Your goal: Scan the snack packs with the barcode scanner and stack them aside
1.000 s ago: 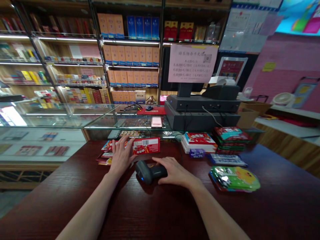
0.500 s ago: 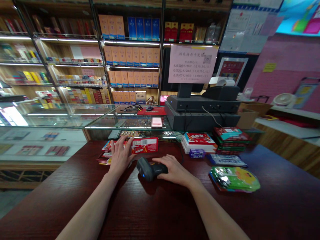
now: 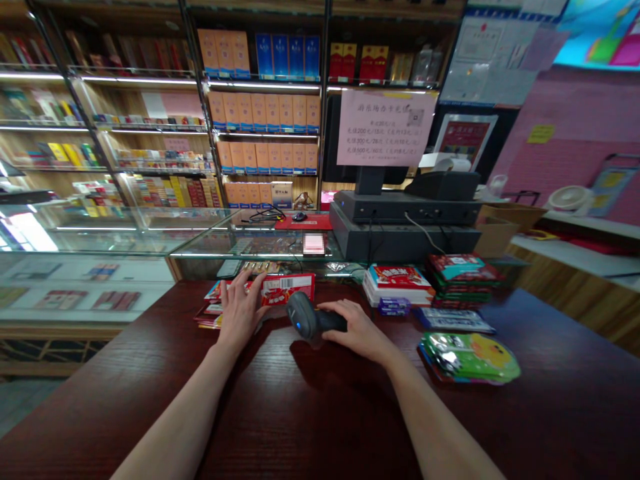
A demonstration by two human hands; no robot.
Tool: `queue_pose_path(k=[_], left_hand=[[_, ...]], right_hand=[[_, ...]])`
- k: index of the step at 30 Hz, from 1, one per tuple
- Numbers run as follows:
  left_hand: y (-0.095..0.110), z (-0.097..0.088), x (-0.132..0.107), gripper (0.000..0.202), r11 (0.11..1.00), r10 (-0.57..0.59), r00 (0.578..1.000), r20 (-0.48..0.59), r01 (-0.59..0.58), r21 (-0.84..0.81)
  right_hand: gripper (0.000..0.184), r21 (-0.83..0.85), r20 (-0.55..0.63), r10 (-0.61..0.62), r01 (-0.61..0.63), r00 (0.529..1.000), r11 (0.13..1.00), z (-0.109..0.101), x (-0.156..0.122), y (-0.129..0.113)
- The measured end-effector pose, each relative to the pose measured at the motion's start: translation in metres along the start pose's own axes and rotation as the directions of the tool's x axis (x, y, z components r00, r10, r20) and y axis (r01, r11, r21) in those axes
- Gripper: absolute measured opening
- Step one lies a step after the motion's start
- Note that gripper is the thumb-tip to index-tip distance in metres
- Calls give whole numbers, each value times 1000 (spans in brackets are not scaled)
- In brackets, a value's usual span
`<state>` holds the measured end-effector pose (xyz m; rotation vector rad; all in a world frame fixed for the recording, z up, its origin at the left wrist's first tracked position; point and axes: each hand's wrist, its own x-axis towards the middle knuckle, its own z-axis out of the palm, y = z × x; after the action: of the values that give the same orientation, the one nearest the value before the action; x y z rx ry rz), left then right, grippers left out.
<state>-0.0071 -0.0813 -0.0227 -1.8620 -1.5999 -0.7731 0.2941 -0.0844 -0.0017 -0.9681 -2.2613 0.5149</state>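
Note:
My right hand (image 3: 357, 325) is wrapped round the handle of a dark grey barcode scanner (image 3: 303, 316). A blue light glows on the scanner's head, which points left, just above the table. My left hand (image 3: 240, 305) grips the left end of a red box (image 3: 293, 288) between thumb and fingers. A white barcode label shows on the box's near face, turned toward me. Beneath and left of that hand lie several flat red packets (image 3: 210, 312), partly hidden by it.
At the right of the dark wooden table (image 3: 320, 427) lie a stack of red-and-white boxes (image 3: 399, 285), purple packets (image 3: 394, 306), a blue packet (image 3: 455, 320), dark red packs (image 3: 463, 277) and green pouches (image 3: 470, 358). Behind stand a glass counter (image 3: 270, 250) and cash register (image 3: 405, 227).
My right hand has shifted the scanner slightly right and away from me, lifting its head nearer the red box. My left hand and the box have barely moved.

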Motion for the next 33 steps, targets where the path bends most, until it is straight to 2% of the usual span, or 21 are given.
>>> queue_pose_path(k=[12, 25, 33], left_hand=[[-2, 4, -2, 71, 1000, 1, 1000, 3, -1, 8], [-1, 2, -1, 73, 1000, -13, 1000, 12, 13, 10], [1, -2, 0, 72, 999, -30, 999, 18, 31, -41]], right_hand=[[44, -12, -3, 8, -8, 1000, 1000, 1, 0, 2], [53, -14, 186, -36, 40, 982, 999, 11, 0, -2], [56, -31, 236, -65, 74, 970, 997, 19, -2, -3]])
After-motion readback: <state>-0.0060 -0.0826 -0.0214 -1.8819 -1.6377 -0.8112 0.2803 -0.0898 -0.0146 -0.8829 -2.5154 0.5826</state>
